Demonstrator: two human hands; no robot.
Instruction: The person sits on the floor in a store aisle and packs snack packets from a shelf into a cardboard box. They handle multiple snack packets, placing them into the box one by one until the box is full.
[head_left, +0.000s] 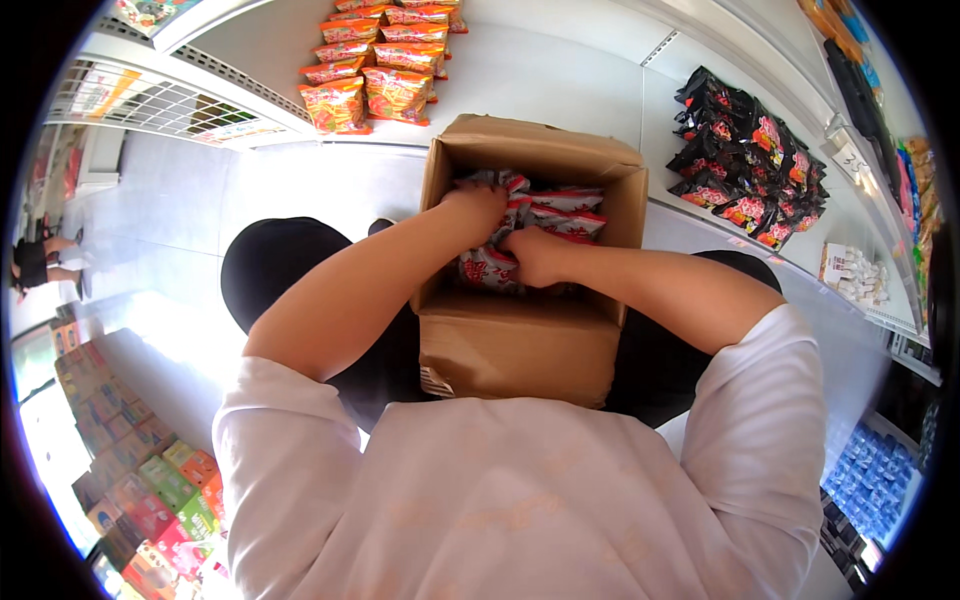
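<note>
An open cardboard box (517, 337) stands between my knees, its flaps folded out. Inside lie silver, red and white snack bags (566, 220). My left hand (480, 210) reaches into the box and rests on silver bags at its left side, its fingertips partly hidden. Just to the right and nearer to me, my right hand (536, 255) touches the bags, with a silver bag (487, 270) beside it. The fingers of both hands are mostly hidden, so their grip cannot be told.
Orange snack bags (397, 94) stand in rows on the white shelf ahead. Black snack bags (750, 157) fill part of the shelf at right. Stacked colourful cartons (165, 480) are at lower left, blue packs (870, 480) at lower right. A person's legs (60, 262) show at far left.
</note>
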